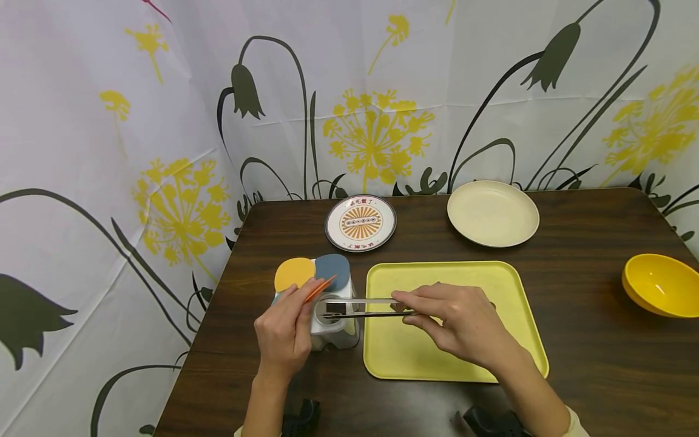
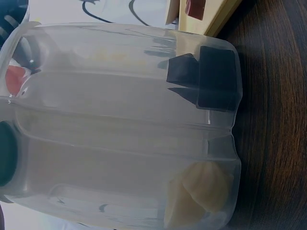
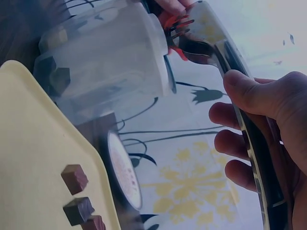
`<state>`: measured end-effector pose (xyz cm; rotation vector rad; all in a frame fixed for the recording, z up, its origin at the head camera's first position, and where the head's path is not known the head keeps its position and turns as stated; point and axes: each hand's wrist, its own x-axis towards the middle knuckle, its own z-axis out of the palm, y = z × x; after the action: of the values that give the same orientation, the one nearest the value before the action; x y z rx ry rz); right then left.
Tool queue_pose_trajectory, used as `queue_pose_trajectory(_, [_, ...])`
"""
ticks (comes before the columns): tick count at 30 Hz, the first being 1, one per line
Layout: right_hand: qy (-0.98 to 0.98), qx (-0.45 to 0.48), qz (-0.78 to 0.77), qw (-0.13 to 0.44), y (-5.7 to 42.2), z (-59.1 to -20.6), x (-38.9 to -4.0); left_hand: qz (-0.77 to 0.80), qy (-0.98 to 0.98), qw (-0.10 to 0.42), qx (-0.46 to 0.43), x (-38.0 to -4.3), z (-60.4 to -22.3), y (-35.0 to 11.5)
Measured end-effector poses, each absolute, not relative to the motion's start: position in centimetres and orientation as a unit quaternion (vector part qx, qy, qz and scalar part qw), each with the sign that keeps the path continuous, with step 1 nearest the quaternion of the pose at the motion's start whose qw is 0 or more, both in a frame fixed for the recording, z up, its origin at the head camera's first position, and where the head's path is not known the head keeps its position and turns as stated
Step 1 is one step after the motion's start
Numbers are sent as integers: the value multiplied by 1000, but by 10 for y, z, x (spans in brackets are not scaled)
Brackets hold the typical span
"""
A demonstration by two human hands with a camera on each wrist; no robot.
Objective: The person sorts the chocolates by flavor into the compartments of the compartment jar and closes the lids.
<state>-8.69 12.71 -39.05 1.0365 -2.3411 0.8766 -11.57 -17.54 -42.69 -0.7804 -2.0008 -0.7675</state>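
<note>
At the lower left of centre in the head view, the person's left hand [image 1: 284, 332] pinches an orange lid [image 1: 320, 289] between thumb and fingers, holding it tilted over the mouth of a clear container [image 1: 335, 335]. On its top, a yellow lid [image 1: 295, 274] lies to the left and a blue lid [image 1: 333, 267] to the right. Inside (the left wrist view shows this best), dark pieces [image 2: 217, 79] sit at upper right and pale pieces [image 2: 206, 189] at lower right. Above the container stands a round patterned plate [image 1: 360, 223]. Metal tongs [image 1: 374, 301] run level from the container's mouth to the right hand [image 1: 459, 321], whose thumb and fingers are clamped on them; whether the tips grip a piece cannot be told. Beneath that hand lies a yellow tray [image 1: 442, 358], with chocolate-like blocks [image 3: 74, 178] at lower left of the right wrist view. Farther right come a cream plate [image 1: 493, 213], then a yellow bowl [image 1: 663, 285] at the right edge.
</note>
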Motion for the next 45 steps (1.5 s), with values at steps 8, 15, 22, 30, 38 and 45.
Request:
queue_pose_trajectory(8, [-852, 373, 296, 217, 120, -394, -89, -304, -798, 417, -311, -116, -427, -175])
queue_pose_trajectory(15, [-857, 371, 290, 209, 119, -394, -89, -309, -792, 421, -315, -116, -426, -175])
queue_pose_trajectory(22, [-867, 357, 290, 194, 119, -391, -88, -307, -796, 420, -310, -116, -427, -175])
queue_pose_trajectory(30, [-863, 360, 304, 181, 123, -392, -86, -309, -800, 414, -306, -116, -428, -176])
queue_pose_trajectory(38, [-881, 322, 303, 169, 143, -398, -80, -311, -795, 418, -310, -116, -427, -175])
queue_pose_trajectory(45, [-914, 257, 278, 146, 169, -416, -76, -305, -801, 415, -305, -116, -427, -175])
